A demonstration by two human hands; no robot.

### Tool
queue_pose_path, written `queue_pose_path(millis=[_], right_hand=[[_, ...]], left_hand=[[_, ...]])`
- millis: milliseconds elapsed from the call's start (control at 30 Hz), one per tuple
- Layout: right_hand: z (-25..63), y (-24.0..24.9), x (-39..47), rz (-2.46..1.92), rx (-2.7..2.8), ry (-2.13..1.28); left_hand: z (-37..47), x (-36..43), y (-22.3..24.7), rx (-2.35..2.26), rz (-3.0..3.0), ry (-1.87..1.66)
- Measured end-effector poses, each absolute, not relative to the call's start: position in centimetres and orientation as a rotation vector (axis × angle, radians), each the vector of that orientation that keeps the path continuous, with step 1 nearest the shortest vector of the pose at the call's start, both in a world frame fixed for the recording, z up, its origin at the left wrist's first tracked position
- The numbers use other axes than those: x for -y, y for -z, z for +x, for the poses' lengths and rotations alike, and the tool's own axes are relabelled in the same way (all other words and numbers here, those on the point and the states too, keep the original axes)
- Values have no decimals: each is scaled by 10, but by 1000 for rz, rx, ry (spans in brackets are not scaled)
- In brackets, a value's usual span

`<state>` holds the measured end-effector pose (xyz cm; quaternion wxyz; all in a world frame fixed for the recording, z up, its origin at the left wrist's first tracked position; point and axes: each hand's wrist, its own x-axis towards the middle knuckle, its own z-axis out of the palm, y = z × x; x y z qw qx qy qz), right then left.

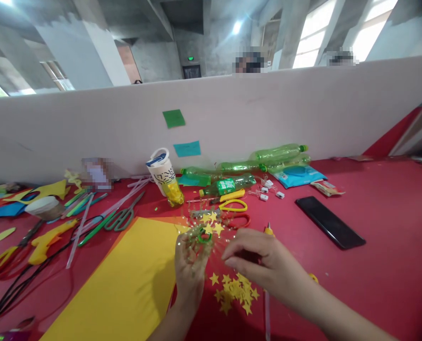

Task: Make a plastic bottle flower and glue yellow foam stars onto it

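Note:
My left hand [190,267] is closed around a cut green plastic bottle neck [205,237], whose thin clear strips splay outward like a flower. Several yellow stars [218,229] sit on the strips near its centre. Just to the right, my right hand [260,258] has thumb and forefinger pinched together beside the strip ends; what they hold, if anything, is too small to make out. Below both hands lies a loose pile of yellow paper stars [234,290] on the red table. A yellow paper sheet [114,284] extends under my left forearm.
A black phone [329,222] lies at right. Green bottles [239,166] and a white cup [160,173] stand or lie along the partition [125,128]. Scissors [120,219], a yellow glue gun [50,241] and cables crowd the left. More scissors [234,205] lie beyond my hands.

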<state>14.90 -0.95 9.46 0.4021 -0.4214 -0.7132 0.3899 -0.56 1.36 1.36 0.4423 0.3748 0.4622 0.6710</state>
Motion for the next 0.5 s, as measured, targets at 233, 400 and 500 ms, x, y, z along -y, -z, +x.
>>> queue_pose_path(millis=[233,400,500], right_hand=[[141,-90,11,-1050,1489,-1500],[140,-89,9,-1023,1353,-1597],[140,-90,6,-1005,1286,-1637]], left_hand=[[-8,-15,-12,-1157,924,-1614],[-8,-17,-15,-1192,914,-1634],[-7,-17,-14,-1172,875,-1652]])
